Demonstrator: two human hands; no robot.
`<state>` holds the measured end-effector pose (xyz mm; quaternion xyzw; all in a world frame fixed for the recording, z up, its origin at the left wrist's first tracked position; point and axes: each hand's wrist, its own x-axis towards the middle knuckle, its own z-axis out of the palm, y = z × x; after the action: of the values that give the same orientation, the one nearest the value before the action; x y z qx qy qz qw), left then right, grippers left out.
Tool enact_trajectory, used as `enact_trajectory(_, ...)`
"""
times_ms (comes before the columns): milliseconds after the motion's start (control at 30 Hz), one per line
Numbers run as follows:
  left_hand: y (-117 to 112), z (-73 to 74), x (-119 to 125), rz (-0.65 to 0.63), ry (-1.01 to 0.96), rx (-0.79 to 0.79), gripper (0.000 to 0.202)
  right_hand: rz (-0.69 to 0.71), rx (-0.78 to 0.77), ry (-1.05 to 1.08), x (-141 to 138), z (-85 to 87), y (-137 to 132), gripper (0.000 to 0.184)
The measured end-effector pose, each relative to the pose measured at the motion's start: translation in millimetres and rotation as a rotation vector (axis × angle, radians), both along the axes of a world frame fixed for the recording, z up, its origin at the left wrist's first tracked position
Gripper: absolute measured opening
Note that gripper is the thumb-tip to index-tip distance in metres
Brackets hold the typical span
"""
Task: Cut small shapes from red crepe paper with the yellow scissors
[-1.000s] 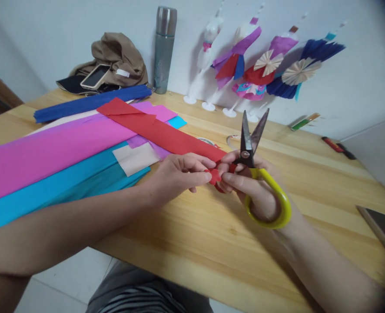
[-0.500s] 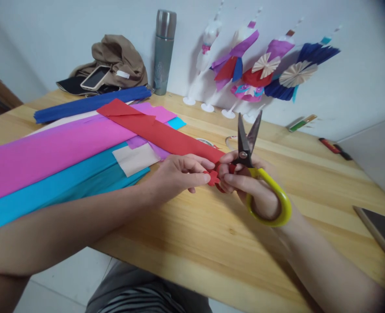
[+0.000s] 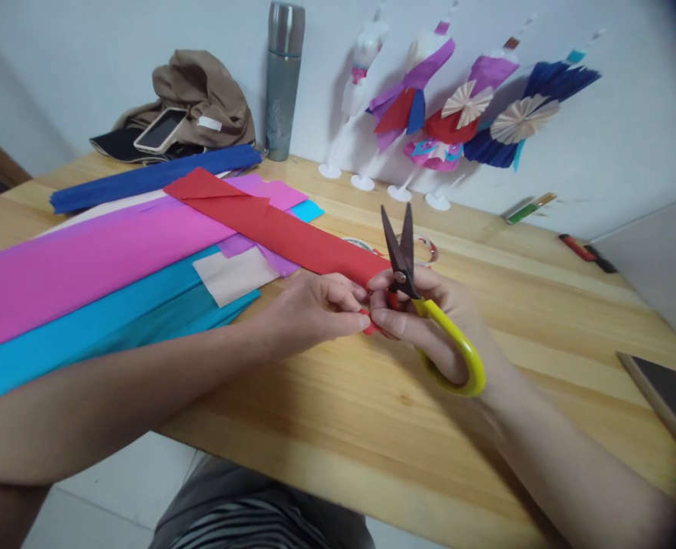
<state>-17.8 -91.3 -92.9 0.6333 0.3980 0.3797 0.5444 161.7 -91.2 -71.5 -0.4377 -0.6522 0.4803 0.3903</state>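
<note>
My left hand (image 3: 309, 309) pinches a small red paper piece (image 3: 368, 322) just above the wooden table (image 3: 343, 412). My right hand (image 3: 429, 316) meets it from the right; its fingertips also touch the red piece. Yellow-handled scissors (image 3: 423, 305) hang on my right hand, blades pointing up and slightly apart. A long red crepe paper strip (image 3: 281, 229) lies right behind my hands, over pink (image 3: 86, 267) and cyan (image 3: 103, 328) sheets.
A dark blue paper roll (image 3: 155, 175), a brown bag with a phone (image 3: 160, 130), and a steel flask (image 3: 284, 80) stand at the back. White mannequin figures in paper dresses (image 3: 429, 114) line the wall. Tape rolls (image 3: 423, 248), glue stick (image 3: 529, 208), red pen (image 3: 587, 253), dark tablet (image 3: 667, 396) lie right.
Both hands have drawn closer together around the red piece, which is now mostly hidden. The scissors have tilted left and their blades have narrowed.
</note>
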Motion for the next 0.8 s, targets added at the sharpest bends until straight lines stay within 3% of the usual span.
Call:
enact_trajectory(233, -0.8, -3.7, -4.8, 0.002, -0.121, -0.206, 0.021, -0.162, -0.157, 0.197, -1.5, -5.4, 1.0, 0.029)
enact_trajectory(433, -8.9, 6.6, 0.2, -0.022, -0.093, -0.262, 0.02, -0.234, -0.181, 0.267, -10.7, -11.3, -3.1, 0.035)
enact_trajectory(567, -11.3, 9.2, 3.0, 0.057, -0.076, -0.263, 0.015, -0.204, -0.173, 0.287, -14.6, -14.6, -5.5, 0.031)
enact_trajectory(800, -7.6, 5.5, 1.7, 0.087, -0.078, -0.276, 0.017, -0.095, -0.095, 0.443, -0.2, -24.7, 0.9, 0.019)
